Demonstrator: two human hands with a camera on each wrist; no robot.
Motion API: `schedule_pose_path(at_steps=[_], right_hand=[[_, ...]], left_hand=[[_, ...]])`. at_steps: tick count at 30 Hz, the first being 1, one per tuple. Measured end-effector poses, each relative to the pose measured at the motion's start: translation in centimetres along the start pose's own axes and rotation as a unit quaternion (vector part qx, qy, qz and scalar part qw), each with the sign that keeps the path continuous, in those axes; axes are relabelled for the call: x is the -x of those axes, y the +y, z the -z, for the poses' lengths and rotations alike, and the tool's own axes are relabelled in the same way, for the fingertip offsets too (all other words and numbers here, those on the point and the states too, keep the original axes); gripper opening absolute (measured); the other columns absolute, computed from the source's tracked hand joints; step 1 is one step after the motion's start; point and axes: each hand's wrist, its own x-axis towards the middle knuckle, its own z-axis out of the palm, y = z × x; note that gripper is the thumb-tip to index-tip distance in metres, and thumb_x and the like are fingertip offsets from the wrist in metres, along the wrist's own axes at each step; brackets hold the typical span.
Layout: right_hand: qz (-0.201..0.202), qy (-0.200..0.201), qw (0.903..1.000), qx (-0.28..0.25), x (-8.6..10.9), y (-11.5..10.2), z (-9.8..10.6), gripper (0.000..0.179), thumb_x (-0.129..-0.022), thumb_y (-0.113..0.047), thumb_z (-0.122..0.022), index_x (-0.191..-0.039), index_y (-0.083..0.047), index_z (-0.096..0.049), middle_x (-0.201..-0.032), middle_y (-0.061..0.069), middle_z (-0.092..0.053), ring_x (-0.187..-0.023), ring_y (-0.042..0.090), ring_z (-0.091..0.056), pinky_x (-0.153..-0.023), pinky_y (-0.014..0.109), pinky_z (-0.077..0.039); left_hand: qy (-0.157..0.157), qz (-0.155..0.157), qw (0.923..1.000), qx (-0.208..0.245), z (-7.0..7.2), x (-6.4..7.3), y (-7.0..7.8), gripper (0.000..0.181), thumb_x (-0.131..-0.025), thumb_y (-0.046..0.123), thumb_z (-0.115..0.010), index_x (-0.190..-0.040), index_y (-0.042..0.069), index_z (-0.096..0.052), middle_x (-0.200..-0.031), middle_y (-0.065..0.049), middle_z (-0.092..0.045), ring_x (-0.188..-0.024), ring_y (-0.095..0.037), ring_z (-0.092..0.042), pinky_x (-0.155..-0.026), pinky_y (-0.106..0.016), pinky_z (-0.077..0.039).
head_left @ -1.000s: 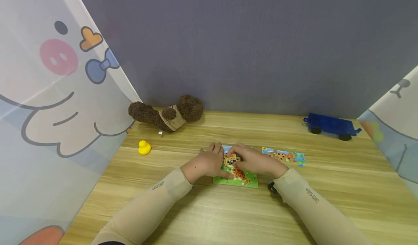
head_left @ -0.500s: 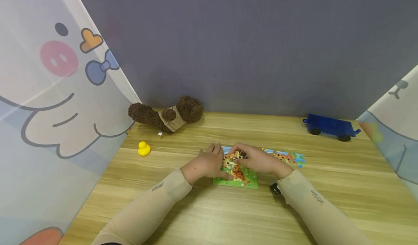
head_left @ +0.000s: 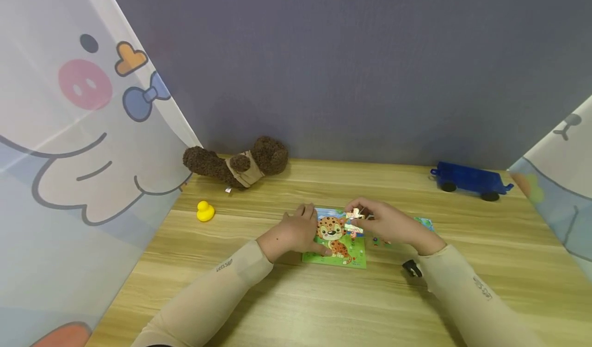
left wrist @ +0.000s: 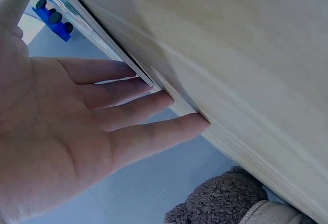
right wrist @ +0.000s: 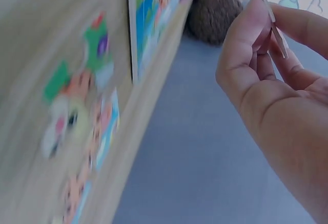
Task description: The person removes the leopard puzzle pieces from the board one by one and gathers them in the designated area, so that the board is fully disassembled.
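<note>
A puzzle board (head_left: 319,258) with a spotted leopard cub on green ground lies flat on the table. My left hand (head_left: 298,234) rests on its left side, thumb across the lower part. In the left wrist view, the straight fingers (left wrist: 154,137) reach along the board's edge. My right hand (head_left: 388,224) is over the board's right side and pinches a jigsaw piece (head_left: 355,214) between thumb and fingers. The right wrist view shows that piece (right wrist: 270,15) thin and edge-on, raised off the board. Its printed picture is mostly hidden there.
More jigsaw pieces (head_left: 424,222) lie right of the board, partly behind the right hand. A brown teddy bear (head_left: 245,164) lies at the back left, a yellow rubber duck (head_left: 205,211) in front of it. A blue toy wagon (head_left: 469,178) stands at the back right, against the grey partition (head_left: 351,69).
My right hand has moved right from the leopard's face, lifting a jigsaw piece with it. The face now shows on the board. My left hand has stayed in place.
</note>
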Motion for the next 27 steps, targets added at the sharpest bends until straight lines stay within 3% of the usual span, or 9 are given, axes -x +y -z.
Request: schedule_pose_path(at_steps=[5,15,22,27], right_hand=[[0.008,0.016,0.9997,0.019,2.1,1.2,1.8,0.030,-0.109,-0.024,-0.064,-0.136,-0.011,-0.062,-0.112,0.008,-0.069,-0.084,0.015,-0.061,-0.063,0.030,-0.055],[0.019,-0.046,0.9987,0.013,6.3,6.0,4.3,0.024,-0.106,-0.015,-0.067,-0.128,-0.007,-0.062,-0.120,0.012,-0.064,-0.077,0.005,-0.058,-0.063,0.027,-0.055],[0.011,-0.053,0.9985,-0.006,7.1,8.2,4.6,0.023,-0.106,-0.012,-0.066,-0.127,-0.006,-0.060,-0.123,0.013,-0.061,-0.083,0.005,-0.059,-0.067,0.028,-0.059],[0.015,-0.038,0.9990,0.019,6.9,8.6,4.6,0.024,-0.105,-0.014,-0.068,-0.127,-0.007,-0.062,-0.115,0.009,-0.065,-0.080,0.003,-0.055,-0.065,0.025,-0.053]], left_hand=[[0.002,-0.004,1.0000,-0.008,0.0,0.0,0.0,0.122,-0.088,0.085,-0.060,-0.171,0.005,-0.021,-0.182,-0.014,-0.011,-0.169,-0.037,-0.018,-0.127,-0.070,-0.035],[0.002,-0.007,1.0000,-0.005,-0.2,0.1,-0.1,0.122,-0.088,0.085,-0.060,-0.171,0.004,-0.022,-0.182,-0.015,-0.012,-0.169,-0.038,-0.018,-0.127,-0.070,-0.036],[0.002,-0.006,0.9999,-0.014,-0.2,-0.1,-0.1,0.121,-0.088,0.086,-0.058,-0.171,0.004,-0.022,-0.182,-0.015,-0.013,-0.169,-0.037,-0.018,-0.127,-0.069,-0.037],[0.000,-0.007,0.9999,-0.013,-0.3,-0.2,-0.2,0.121,-0.089,0.086,-0.058,-0.171,0.004,-0.021,-0.182,-0.015,-0.011,-0.169,-0.037,-0.017,-0.127,-0.069,-0.036]])
